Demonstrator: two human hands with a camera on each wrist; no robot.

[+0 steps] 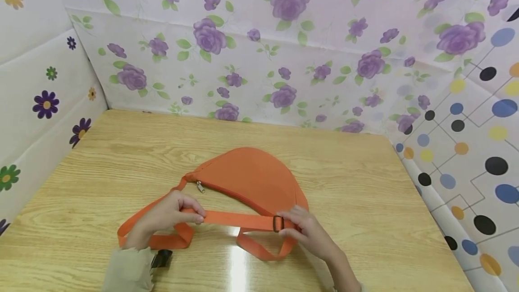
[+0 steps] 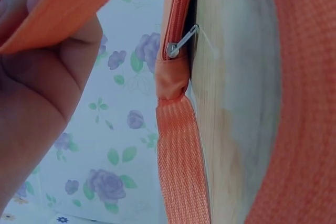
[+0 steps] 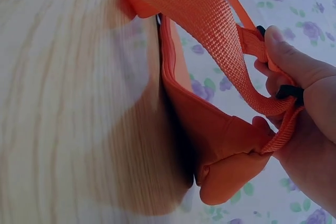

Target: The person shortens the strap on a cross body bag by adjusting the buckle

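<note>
An orange waist bag [image 1: 251, 175] with a curved top lies on the wooden table, its zipper pull [image 1: 200, 187] at the left end. In front of it the orange strap [image 1: 239, 221] is stretched between both hands. My left hand [image 1: 170, 214] pinches the strap between thumb and fingers. My right hand [image 1: 308, 231] grips the strap beside a black slider buckle [image 1: 278, 223]. The right wrist view shows a second black buckle part [image 3: 290, 92] near the palm. Loops of slack strap hang below the right hand and lie around the left wrist.
A black buckle end [image 1: 162, 258] lies by the left sleeve. The wooden table [image 1: 365, 184] extends around the bag. Flowered sheets [image 1: 251, 57] stand behind and at the left, a dotted sheet [image 1: 466, 148] at the right.
</note>
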